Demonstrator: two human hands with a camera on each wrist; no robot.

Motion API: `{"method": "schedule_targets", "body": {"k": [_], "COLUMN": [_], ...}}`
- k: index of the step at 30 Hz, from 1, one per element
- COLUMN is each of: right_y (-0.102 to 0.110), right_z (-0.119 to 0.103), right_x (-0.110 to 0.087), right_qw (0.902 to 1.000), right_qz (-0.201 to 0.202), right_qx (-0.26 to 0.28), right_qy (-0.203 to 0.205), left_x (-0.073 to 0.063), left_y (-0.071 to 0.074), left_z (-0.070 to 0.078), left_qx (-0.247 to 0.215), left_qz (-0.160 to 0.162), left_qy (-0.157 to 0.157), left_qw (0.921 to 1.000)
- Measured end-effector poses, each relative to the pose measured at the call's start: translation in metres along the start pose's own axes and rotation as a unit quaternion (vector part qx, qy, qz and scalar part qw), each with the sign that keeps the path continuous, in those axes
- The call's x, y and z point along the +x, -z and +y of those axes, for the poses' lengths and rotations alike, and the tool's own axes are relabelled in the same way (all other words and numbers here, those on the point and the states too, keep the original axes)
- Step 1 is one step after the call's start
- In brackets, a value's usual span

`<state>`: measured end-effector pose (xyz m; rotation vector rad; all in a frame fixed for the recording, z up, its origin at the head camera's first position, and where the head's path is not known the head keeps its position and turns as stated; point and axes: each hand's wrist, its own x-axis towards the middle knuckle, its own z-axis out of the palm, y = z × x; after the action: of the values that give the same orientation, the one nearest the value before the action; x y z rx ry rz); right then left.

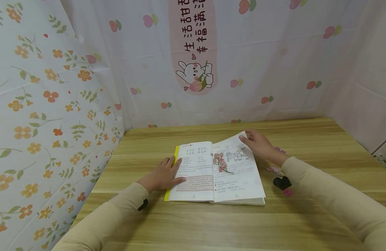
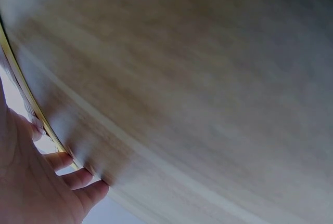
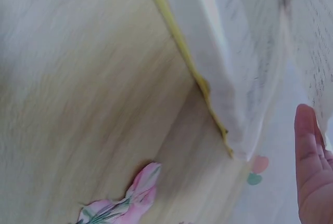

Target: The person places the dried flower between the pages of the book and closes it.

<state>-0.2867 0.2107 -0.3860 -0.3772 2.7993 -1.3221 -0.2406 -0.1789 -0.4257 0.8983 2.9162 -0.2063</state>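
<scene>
An open book [image 1: 193,167] with a yellow cover lies on the wooden table. My left hand [image 1: 163,175] rests on its left edge, thumb and index finger over the left page, the other fingertips on the tabletop. At the upper right, my right hand [image 1: 258,141] pinches the corner of a right-hand page [image 1: 240,184], which is lifted off the pages below. On that page lies a pressed flower sprig [image 1: 222,163] with pink blooms and a thin stem. In the right wrist view the raised page [image 3: 317,52] curves up to the fingers.
Beside the right forearm, partly under it, are more flowers: a pink and white one [image 3: 127,200], a purple one [image 1: 279,150] and a magenta one [image 1: 287,192]. A black wrist strap piece [image 1: 282,182] shows there too. Printed curtains [image 1: 142,69] hang behind the table.
</scene>
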Motion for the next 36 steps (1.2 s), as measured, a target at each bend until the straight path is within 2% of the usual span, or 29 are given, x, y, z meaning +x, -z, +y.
{"method": "schedule_targets", "body": {"k": [5,9,11,14,17,18,20,22,27,30,36], "right_y": [0.004,0.004,0.002,-0.002,-0.008,-0.01,-0.016,-0.022,-0.038,-0.048,-0.068], "right_z": [-0.011,-0.022,-0.026,-0.031,-0.035,-0.037,-0.039,-0.041,-0.045,-0.048,-0.057], "right_x": [-0.005,-0.01,-0.012,-0.014,-0.017,-0.019,-0.022,-0.025,-0.031,-0.034,-0.041], "right_qw": [0.9956,0.9841,0.9736,0.9497,0.9262,0.9211,0.9184,0.9211,0.9361,0.9445,0.9638], "right_qz": [-0.019,-0.025,-0.029,-0.049,-0.08,-0.092,-0.113,-0.129,-0.161,-0.174,-0.17], "right_qx": [0.089,0.173,0.224,0.308,0.368,0.378,0.379,0.367,0.312,0.274,0.169], "right_qy": [-0.024,-0.032,-0.033,-0.031,-0.026,-0.023,-0.014,-0.009,0.014,0.047,0.116], "left_x": [0.0,0.0,0.0,0.0,0.0,0.0,0.001,0.001,0.0,0.0,0.001], "left_y": [0.0,0.0,0.0,-0.001,-0.001,-0.001,-0.001,-0.002,-0.002,-0.002,-0.003], "left_z": [0.0,0.0,0.0,0.0,0.0,0.0,0.0,0.0,0.0,0.001,-0.001], "left_qx": [0.005,0.004,0.002,0.004,0.005,0.006,0.007,0.006,-0.003,-0.007,-0.01], "left_qz": [-0.002,-0.004,-0.002,-0.002,0.003,0.005,0.004,0.003,-0.003,-0.006,0.002], "left_qy": [0.002,0.005,0.004,0.003,0.002,0.001,0.003,0.005,0.01,0.011,0.004], "left_qw": [1.0,1.0,1.0,1.0,1.0,1.0,1.0,1.0,0.9999,0.9999,0.9999]}}
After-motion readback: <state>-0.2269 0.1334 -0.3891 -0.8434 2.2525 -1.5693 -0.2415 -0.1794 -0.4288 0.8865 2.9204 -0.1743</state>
